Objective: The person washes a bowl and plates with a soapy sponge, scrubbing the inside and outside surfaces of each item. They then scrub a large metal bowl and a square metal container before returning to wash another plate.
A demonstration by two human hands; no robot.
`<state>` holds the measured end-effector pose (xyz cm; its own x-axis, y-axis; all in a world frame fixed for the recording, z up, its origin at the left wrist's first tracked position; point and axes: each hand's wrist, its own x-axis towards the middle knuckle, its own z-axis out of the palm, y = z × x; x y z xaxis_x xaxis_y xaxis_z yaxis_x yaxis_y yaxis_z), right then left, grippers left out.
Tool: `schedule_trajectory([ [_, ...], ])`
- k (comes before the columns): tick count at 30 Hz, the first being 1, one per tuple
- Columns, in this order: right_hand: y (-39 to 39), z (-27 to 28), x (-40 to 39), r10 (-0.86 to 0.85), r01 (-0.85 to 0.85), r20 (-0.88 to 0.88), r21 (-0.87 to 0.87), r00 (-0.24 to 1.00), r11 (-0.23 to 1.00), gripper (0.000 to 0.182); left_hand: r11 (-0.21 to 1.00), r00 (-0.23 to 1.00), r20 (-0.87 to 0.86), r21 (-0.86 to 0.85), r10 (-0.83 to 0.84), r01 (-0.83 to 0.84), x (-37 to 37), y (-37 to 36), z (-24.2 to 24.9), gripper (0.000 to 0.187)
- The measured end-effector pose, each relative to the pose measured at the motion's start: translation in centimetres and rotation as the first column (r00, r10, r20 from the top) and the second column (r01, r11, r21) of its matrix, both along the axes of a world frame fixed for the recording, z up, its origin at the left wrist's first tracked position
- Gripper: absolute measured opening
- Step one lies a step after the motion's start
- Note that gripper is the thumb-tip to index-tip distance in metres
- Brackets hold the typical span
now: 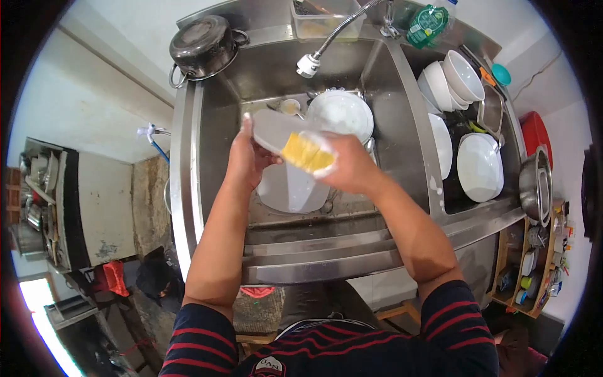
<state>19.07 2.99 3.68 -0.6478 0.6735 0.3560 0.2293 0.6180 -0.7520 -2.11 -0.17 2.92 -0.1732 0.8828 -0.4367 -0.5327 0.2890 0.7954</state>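
Note:
Over the sink basin, my left hand (244,154) grips the left end of a white plate (273,127), held tilted above the other dishes. My right hand (347,162) is closed round a soapy yellow sponge (301,152) that lies against the plate's right side. Below them, a squarish white plate (292,188) rests on the sink bottom. Farther back lies a round white plate (342,113) with suds on it, and beside it a small cup (290,107) among spoons.
A flexible faucet (308,65) hangs over the basin's back. A lidded pot (204,47) stands at the back left corner. In the right compartment are stacked white bowls (463,75) and oval plates (479,166). A green soap bottle (429,26) stands behind.

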Motion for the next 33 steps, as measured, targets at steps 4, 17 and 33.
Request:
schedule_trajectory([
  [4,2.4,1.9,2.5,-0.144,0.081,-0.106,-0.454,0.984,0.887,0.046,0.997,0.994,-0.088,-0.046,0.063,-0.067,-1.4,0.8,-3.3,0.053],
  [17,7.3,-2.4,4.1,-0.631,0.545,-0.41,-0.32,0.658,0.775,0.035,0.948,0.992,0.118,0.318,-0.04,0.0,0.5,-0.8,0.4,0.032],
  [33,0.5,0.4,-0.9,-0.08,0.13,-0.118,0.524,0.99,0.842,0.036,0.908,0.87,-0.447,0.243,-0.207,0.341,3.3,-1.7,-1.1,0.022],
])
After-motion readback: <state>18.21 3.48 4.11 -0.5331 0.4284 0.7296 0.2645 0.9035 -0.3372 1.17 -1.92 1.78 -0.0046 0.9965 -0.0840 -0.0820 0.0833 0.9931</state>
